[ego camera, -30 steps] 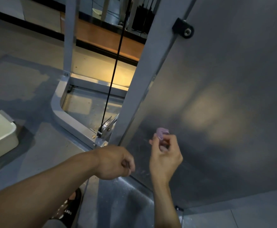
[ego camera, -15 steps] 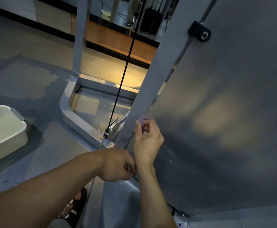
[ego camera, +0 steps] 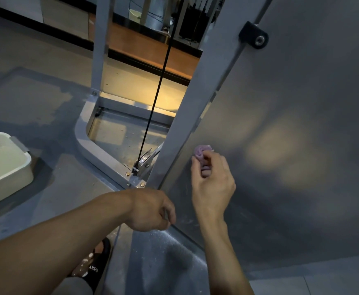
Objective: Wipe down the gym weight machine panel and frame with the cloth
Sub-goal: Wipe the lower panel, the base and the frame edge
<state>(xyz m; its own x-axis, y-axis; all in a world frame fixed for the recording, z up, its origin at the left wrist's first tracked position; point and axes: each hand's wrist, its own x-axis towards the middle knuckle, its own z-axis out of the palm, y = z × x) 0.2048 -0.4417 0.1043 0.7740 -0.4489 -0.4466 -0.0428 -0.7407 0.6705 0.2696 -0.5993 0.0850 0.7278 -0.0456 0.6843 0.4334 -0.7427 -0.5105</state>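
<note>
Head view, looking down: the grey metal panel of the weight machine fills the right side, tilted, with warm patches of light reflected on it. Along the panel's left edge runs the slanted frame post, bolted at its foot to the curved base rail on the floor. Left of the panel, a black cable drops to a pulley at the post's foot. Far left of the panel, a pale plastic tub sits on the floor. Near the panel's top edge sits a black bracket with a bolt. Below the panel's lower left corner, a black sandal shows on a foot.

The left hand hangs by the panel's lower left corner, fingers curled under; whether it holds anything I cannot tell. The right hand pinches a small bunched purple cloth between thumb and fingers, pressing it against the panel just right of the post.
</note>
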